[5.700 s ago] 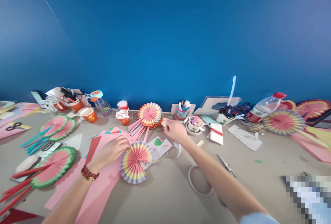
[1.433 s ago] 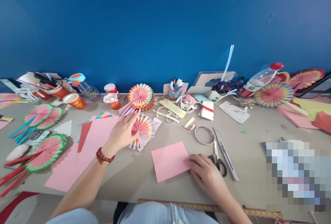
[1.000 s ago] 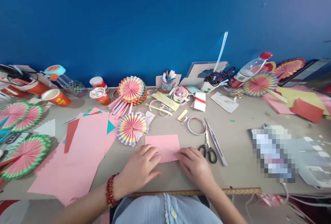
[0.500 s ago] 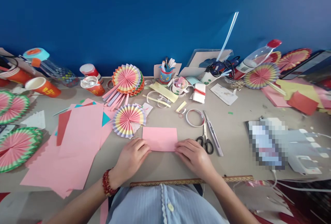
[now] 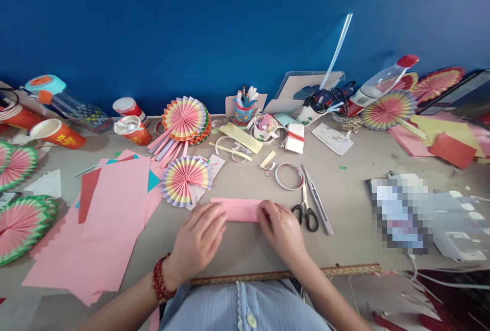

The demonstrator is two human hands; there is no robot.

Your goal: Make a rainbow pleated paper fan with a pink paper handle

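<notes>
A pink sheet of paper [image 5: 243,210], folded into a narrow strip, lies flat on the table in front of me. On its left end rests my left hand [image 5: 199,236], fingers stretched out and slightly apart, with a red beaded bracelet [image 5: 163,278] at the wrist. My right hand [image 5: 282,229] pinches the strip's right end between thumb and fingers. Black-handled scissors [image 5: 305,211] lie just right of that hand, beside a utility knife [image 5: 317,199] and a roll of tape [image 5: 290,176]. Beyond the strip is a pleated paper fan [image 5: 187,180].
Pink paper sheets [image 5: 111,219] pile up at left, near green-edged fans [image 5: 25,226]. Paper cups [image 5: 57,134], stacked fans [image 5: 186,119], a pen holder [image 5: 244,111] and a bottle [image 5: 378,86] line the back. A phone [image 5: 400,216] lies at right.
The pink paper now shows as a much narrower strip, its near part folded over. My left hand's fingers have shifted onto its left end, and my right fingers have moved in over its right end.
</notes>
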